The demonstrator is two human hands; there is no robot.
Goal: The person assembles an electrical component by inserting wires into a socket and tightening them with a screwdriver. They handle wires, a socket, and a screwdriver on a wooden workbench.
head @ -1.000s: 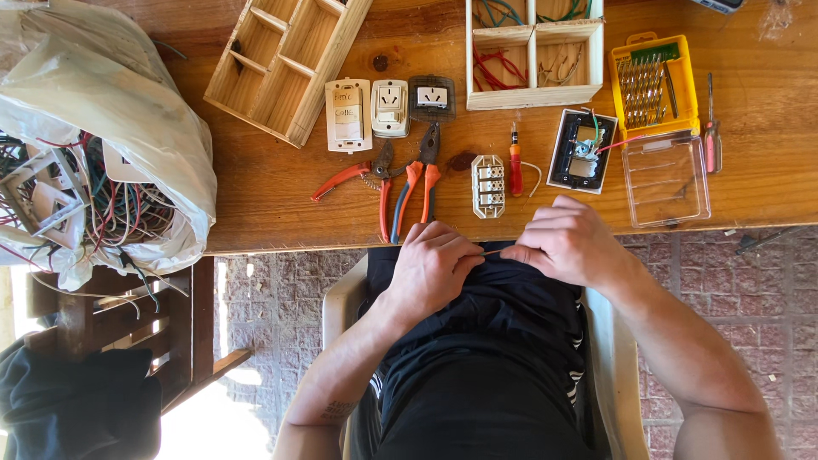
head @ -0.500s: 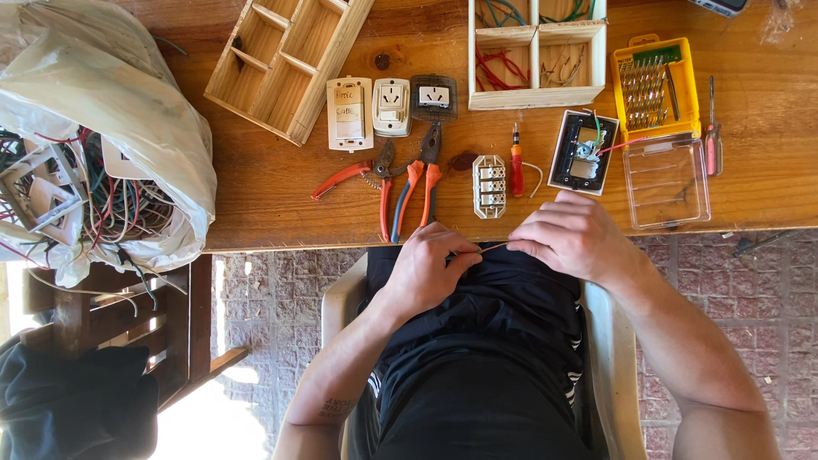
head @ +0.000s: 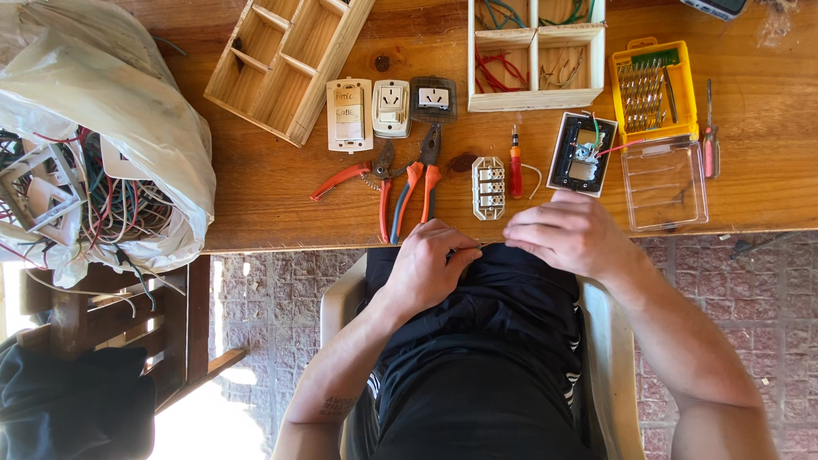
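Warm wooden tabletop [head: 281, 187] fills the upper part of the head view, with paving stones below its near edge and me seated in a pale plastic chair [head: 341, 294]

Both my hands meet just below that edge, over my dark shirt. My left hand [head: 430, 264] is curled closed with its fingertips pinched on one end of a thin piece of wire [head: 487, 245]; my right hand [head: 567, 234] is also closed, pinching the other end. The wire shows only as a short sliver between them, so I cannot tell its colour or whether its insulation is stripped

As for progress, I judge it early to middling: the black switch housing [head: 582, 153] lies open on the table with wiring exposed, the white terminal block [head: 488, 187] sits loose beside the small red screwdriver [head: 515, 160], and the orange-handled pliers [head: 417, 183] and red cutters [head: 358, 175] lie untouched. Three wall plates [head: 390, 109] wait in a row, unassembled

Containers: the yellow bit case [head: 652, 89] holds rows of metal bits, its clear lid [head: 665, 183] empty; the wooden divided box [head: 537, 51] holds red, green and bare wire scraps; the tilted wooden tray [head: 285, 60] looks empty; the white plastic bag [head: 102, 145] spills tangled cables and white frames
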